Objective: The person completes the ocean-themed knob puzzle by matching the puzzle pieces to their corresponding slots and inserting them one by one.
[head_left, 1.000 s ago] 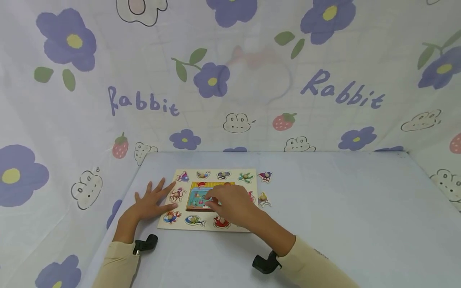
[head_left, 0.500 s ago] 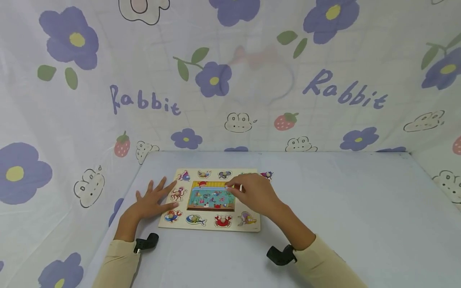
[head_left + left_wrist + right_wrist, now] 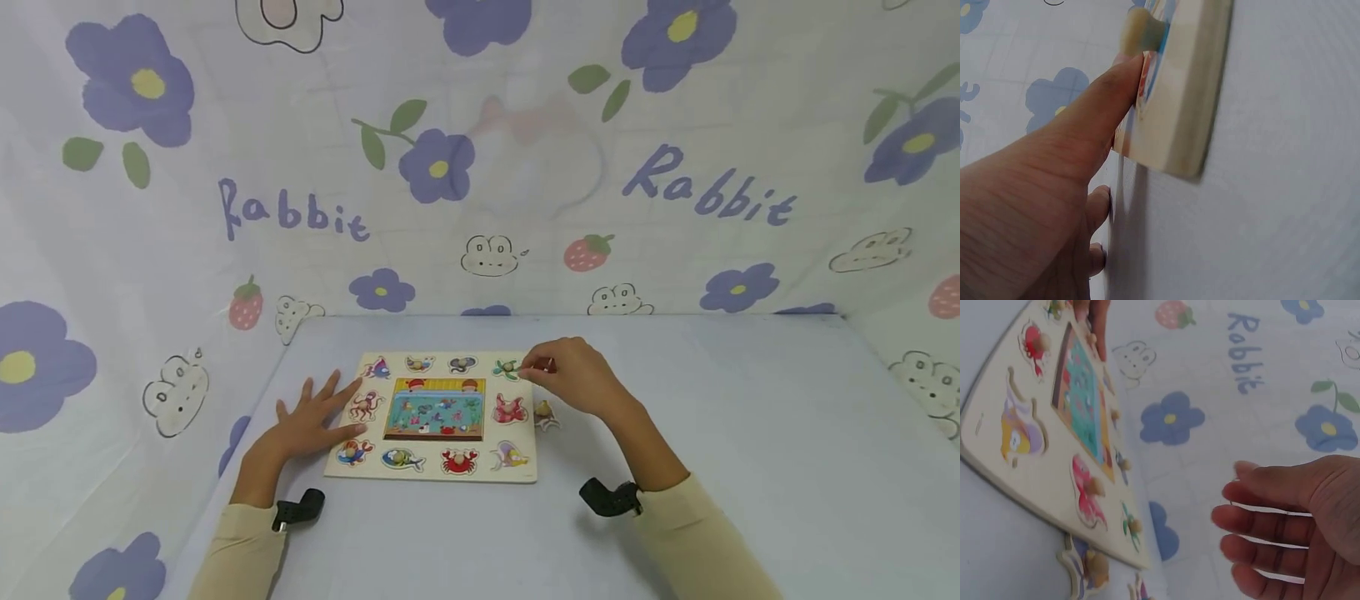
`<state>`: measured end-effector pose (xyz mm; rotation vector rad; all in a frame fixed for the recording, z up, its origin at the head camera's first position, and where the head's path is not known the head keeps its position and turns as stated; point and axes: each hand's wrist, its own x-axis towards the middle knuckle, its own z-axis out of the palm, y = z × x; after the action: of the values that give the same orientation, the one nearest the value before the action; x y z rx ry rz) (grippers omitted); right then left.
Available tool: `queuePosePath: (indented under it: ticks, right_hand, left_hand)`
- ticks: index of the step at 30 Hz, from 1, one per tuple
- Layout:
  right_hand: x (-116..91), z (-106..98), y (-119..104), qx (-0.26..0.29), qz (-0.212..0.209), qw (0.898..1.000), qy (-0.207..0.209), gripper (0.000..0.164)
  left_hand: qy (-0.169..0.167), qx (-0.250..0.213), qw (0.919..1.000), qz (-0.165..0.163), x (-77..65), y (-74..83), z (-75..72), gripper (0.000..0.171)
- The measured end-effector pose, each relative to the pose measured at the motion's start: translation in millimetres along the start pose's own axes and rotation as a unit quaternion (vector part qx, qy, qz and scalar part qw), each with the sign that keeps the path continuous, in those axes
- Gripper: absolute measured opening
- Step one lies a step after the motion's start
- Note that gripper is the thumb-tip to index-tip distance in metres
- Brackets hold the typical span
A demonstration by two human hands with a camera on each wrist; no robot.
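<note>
A wooden knob puzzle board [image 3: 431,477] with sea-animal pieces and an aquarium picture [image 3: 438,412] lies on the table. My left hand [image 3: 303,425] rests with spread fingers at its left edge, thumb on the board; in the left wrist view, the thumb [image 3: 1100,103] lies beside a knob [image 3: 1138,31]. My right hand [image 3: 573,375] hovers by the far right corner, fingers loosely bent, holding nothing in the right wrist view. Below it lies a loose purple-red piece [image 3: 1141,589], partly hidden in the head view. A loose yellow fish piece [image 3: 544,414] lies against the board's right edge.
In the board's near right corner, a fish-shaped recess [image 3: 510,455] shows its printed picture and no knob. A green starfish piece [image 3: 506,367] and a pink piece [image 3: 509,408] sit along the right side. A flowered curtain [image 3: 525,183] stands behind the table.
My right hand has moved right, from over the aquarium picture to beyond the board's far right corner, uncovering the pieces along the right side. The left hand has stayed in place.
</note>
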<state>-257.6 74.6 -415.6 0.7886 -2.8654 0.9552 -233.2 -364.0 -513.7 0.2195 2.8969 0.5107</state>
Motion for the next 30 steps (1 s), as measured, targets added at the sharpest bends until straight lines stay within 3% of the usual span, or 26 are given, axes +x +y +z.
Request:
queuePosePath:
  ticks: [6, 15, 30]
  right_hand:
    - [1.3, 2.0, 17.0, -0.011, 0.027, 0.998, -0.059, 0.003]
    - [5.5, 15.3, 41.0, -0.028, 0.042, 0.991, -0.124, 0.010]
    - [8.3, 29.0, 57.3, -0.036, 0.022, 0.988, -0.147, 0.011]
  left_hand:
    - [0.002, -0.005, 1.0000, 0.002, -2.8, -1.1, -0.1, 0.092]
    - [0.005, -0.007, 0.9999, 0.004, -3.7, 2.0, -2.5, 0.091]
    - [0.004, -0.008, 1.0000, 0.004, -4.1, 3.5, -3.3, 0.092]
